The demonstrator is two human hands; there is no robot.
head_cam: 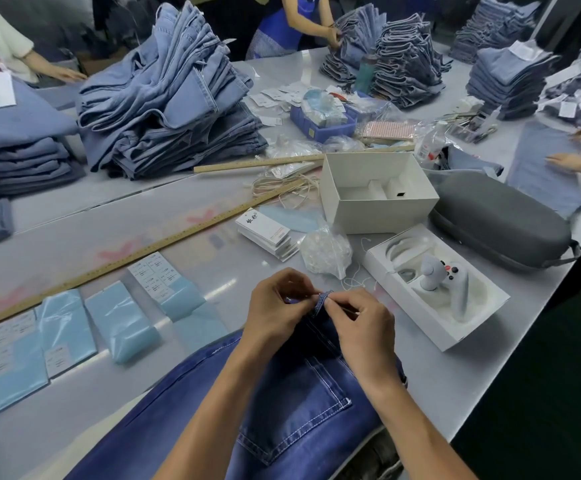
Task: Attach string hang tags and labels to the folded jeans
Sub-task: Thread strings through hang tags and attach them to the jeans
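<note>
Fingers (330, 303) of both hands are pinched narrow on one belt loop (324, 299) at the waistband of the dark blue jeans (292, 403), which lie on the worktop (212, 271) at its near edge, back pocket up. Left hand (275, 306) grips the loop from the left; right hand (361, 327) pinches it from the right and seems also to hold something thin and pale, likely a string end, though too small to confirm. Step in hand, by my reading: threading a hang-tag string through the loop. No tag visible on these jeans yet. Stack of white hang tags (270, 237) lies beyond the jeans, with a crumpled clear bag (323, 252) just to the stack's right and loose string (354, 280) between bag and jeans. Blue-and-white labels (164, 285) lie in a row left of the jeans. Next move calls for keeping the loop held open, drawing the string through, then reaching for a tag from the stack.
</note>
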